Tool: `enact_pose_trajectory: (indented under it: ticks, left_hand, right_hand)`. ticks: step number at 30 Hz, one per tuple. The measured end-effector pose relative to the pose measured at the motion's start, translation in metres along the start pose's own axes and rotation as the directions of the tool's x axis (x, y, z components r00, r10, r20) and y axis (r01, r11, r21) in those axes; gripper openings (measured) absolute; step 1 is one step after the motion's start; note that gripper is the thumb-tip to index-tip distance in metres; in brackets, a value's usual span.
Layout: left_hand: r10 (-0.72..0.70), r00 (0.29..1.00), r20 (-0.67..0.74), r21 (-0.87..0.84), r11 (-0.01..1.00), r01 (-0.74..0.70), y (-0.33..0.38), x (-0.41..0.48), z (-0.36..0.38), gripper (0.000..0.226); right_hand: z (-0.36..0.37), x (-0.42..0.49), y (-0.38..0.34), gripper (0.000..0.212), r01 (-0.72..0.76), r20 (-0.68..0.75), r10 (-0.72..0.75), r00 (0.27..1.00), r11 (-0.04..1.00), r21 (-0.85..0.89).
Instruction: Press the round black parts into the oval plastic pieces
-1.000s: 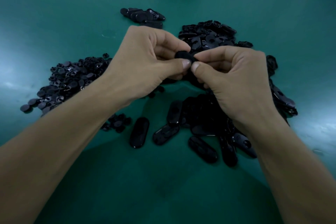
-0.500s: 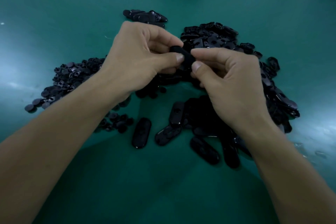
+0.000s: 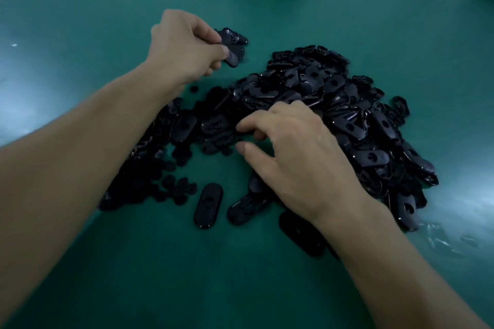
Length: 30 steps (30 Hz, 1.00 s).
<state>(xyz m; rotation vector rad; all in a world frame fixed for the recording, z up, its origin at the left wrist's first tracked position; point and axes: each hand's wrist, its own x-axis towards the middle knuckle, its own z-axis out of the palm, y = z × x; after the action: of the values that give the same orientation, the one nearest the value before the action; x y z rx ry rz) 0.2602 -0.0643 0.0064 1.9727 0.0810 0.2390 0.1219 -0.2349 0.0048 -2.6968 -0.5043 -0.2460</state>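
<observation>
1. Head view: my left hand [image 3: 184, 45] is pinching one oval piece [image 3: 232, 58] right beside the small stack [image 3: 234, 37] on the green table [image 3: 80, 35].
2. My right hand [image 3: 299, 157] is loose with thumb and fingers apart, gripping nothing, fingertips at the edge of the big oval pile [image 3: 334, 104].
3. The round black parts [image 3: 176, 189] lie by my left forearm.

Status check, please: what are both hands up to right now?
Left hand pinches an oval piece at the small stack. Right hand open, fingertips on the big pile. Nothing in the way.
</observation>
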Motion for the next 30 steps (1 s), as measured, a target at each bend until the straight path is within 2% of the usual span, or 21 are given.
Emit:
enact_pose_trajectory:
  ticks: [8,16,20,24,27,30]
  left_hand:
    - [0.004,0.999,-0.048,0.313,0.95,0.011,-0.01,0.018,0.001,0.025]
    - [0.016,0.997,-0.071,0.434,0.901,0.017,-0.007,0.021,0.009,0.02]
    - [0.024,0.991,-0.129,0.384,0.923,0.027,-0.006,0.018,0.006,0.017]
    - [0.085,0.986,-0.142,0.249,0.967,-0.048,0.004,0.005,0.001,0.008]
    - [0.142,0.987,-0.071,0.098,0.986,-0.134,0.016,-0.018,-0.003,0.014]
    - [0.194,0.98,0.04,-0.006,0.981,-0.194,0.028,-0.045,-0.005,0.021]
  right_hand:
    - [0.0,0.005,-0.009,0.031,0.045,0.081,-0.042,0.996,0.998,-0.037]
    - [0.005,0.005,-0.007,0.022,0.047,0.054,-0.046,0.997,0.999,-0.004]
    - [0.006,0.004,-0.007,0.021,0.034,0.011,-0.035,0.999,0.999,0.031]
    - [0.006,0.006,-0.008,0.018,0.041,-0.148,-0.03,0.988,0.997,0.072]
    - [0.005,0.006,-0.005,0.014,0.02,-0.249,0.038,0.968,0.974,0.227]
    - [0.004,0.005,0.001,0.015,-0.017,-0.285,0.127,0.95,0.932,0.361]
